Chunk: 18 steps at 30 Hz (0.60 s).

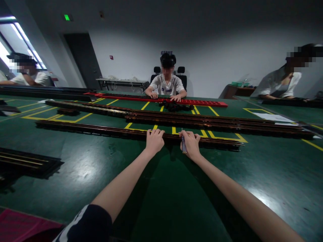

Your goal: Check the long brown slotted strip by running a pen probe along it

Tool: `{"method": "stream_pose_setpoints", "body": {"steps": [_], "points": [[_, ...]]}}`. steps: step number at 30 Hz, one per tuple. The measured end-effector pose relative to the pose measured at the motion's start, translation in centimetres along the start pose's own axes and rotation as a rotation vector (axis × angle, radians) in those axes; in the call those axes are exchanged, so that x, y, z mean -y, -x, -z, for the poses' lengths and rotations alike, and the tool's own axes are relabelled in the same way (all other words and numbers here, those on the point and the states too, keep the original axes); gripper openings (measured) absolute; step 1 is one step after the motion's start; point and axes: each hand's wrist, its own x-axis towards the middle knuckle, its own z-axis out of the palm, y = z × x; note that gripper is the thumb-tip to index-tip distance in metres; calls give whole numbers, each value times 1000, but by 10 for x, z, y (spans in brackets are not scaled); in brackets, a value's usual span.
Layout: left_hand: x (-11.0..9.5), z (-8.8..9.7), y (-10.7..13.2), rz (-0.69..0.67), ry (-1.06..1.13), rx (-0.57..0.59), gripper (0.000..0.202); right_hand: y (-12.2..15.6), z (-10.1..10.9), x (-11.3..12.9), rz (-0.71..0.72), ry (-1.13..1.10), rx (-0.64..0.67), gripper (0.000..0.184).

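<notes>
Right hand (191,143) clasps screwdriver (184,146) (left hand (154,141) touching rail (101,129)).

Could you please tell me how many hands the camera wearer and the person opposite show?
4: the wearer's left hand at the near dark bar; right hand there too, holding a slim tool; two hands of the person opposite at the red rack.

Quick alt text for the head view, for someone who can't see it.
The left hand touches a long dark rail; the right hand, alongside, grips a translucent-handled tool. Across the green table sits a co-worker.
</notes>
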Motion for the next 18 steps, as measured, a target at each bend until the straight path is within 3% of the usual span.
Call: {"method": "stream_pose_setpoints", "body": {"steps": [6, 10, 18], "points": [[0, -1, 0, 9, -24, 10, 40, 2, 0, -5, 38, 4, -31, 34], [-1, 0, 0, 14, -50, 9, 40, 2, 0, -3, 84, -2, -50, 18], [-1, -1, 0, 10, -30, 19, 41, 0, 1, 3, -53, 10, -17, 15]]}}
